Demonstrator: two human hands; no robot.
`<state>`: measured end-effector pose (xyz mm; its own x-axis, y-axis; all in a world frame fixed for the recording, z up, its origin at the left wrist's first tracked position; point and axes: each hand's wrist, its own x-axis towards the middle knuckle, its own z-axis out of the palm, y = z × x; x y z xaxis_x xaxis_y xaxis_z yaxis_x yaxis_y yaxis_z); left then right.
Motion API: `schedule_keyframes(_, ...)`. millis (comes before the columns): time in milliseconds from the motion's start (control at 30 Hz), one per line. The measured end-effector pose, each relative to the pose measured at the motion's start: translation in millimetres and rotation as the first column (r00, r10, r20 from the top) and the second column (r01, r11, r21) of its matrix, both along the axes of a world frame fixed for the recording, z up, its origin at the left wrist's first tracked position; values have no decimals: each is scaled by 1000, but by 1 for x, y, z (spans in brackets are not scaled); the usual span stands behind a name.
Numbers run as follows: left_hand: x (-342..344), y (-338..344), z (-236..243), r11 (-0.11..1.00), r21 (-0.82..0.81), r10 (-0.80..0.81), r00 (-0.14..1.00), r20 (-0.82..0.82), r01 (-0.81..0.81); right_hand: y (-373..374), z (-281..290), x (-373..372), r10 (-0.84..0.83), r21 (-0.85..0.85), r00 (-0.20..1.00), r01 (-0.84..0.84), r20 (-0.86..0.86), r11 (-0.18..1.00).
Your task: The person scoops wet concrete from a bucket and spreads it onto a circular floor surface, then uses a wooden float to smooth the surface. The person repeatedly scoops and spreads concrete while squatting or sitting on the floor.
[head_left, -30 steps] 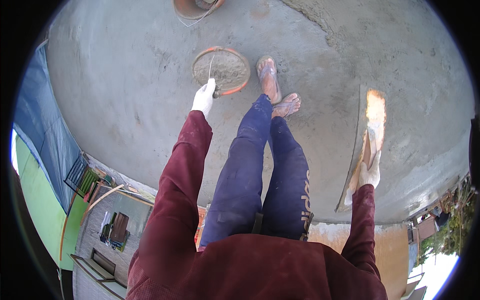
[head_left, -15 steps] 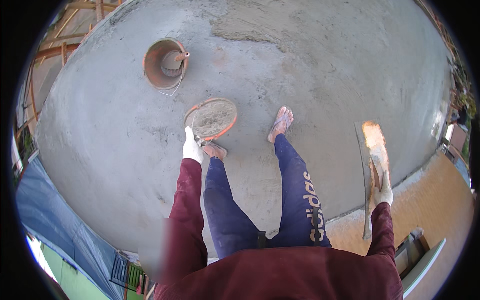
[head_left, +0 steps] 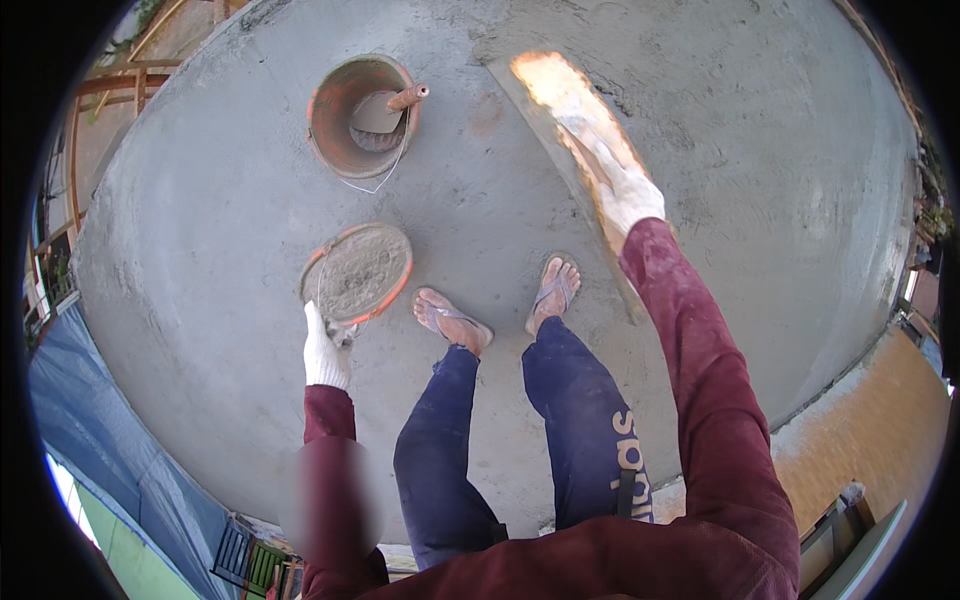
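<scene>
My left hand [head_left: 325, 352], in a white knitted glove, is closed at the near edge of an orange-rimmed bucket [head_left: 394, 300] where its wire handle runs. Grey wet mortar [head_left: 362, 268] fills the bucket nearly to the brim. My right hand [head_left: 630, 192], also gloved, grips a long plastering float [head_left: 540, 82] from above, its fingers round the handle. The float slants from far middle to near right, over the grey cement surface. Its far end is brightly lit, and my forearm covers part of its near end.
A second bucket [head_left: 325, 125] stands farther off, with a wooden-handled tool [head_left: 408, 97] leaning inside. My sandalled feet stand on the cement floor [head_left: 220, 270]. Rougher mortar [head_left: 620, 30] lies at the far middle. A blue tarp [head_left: 110, 400] hangs at left; a tan floor [head_left: 870, 410] lies right.
My right hand has swung the float from the near right to the far middle. My left hand and the mortar bucket have shifted left, and my feet have changed position.
</scene>
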<state>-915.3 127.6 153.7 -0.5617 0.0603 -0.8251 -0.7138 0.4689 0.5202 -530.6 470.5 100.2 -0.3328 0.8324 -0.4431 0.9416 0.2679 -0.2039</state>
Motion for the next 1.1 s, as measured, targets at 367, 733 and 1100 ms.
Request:
schedule_keyframes(367,-72,-109,-46,960,-68,-275,958,-78,270,53,-208,-222,46,123,926,0,-376,992)
schedule_keyframes(733,6,91,50,388,-210,-516,23,-856,897,67,-253,-200,208,97,937,-188,-281,977)
schedule_keyframes(1100,87,212,-16,-374,-283,-574,-460,-677,883,57,-244,96,93,323,985,-41,-148,945)
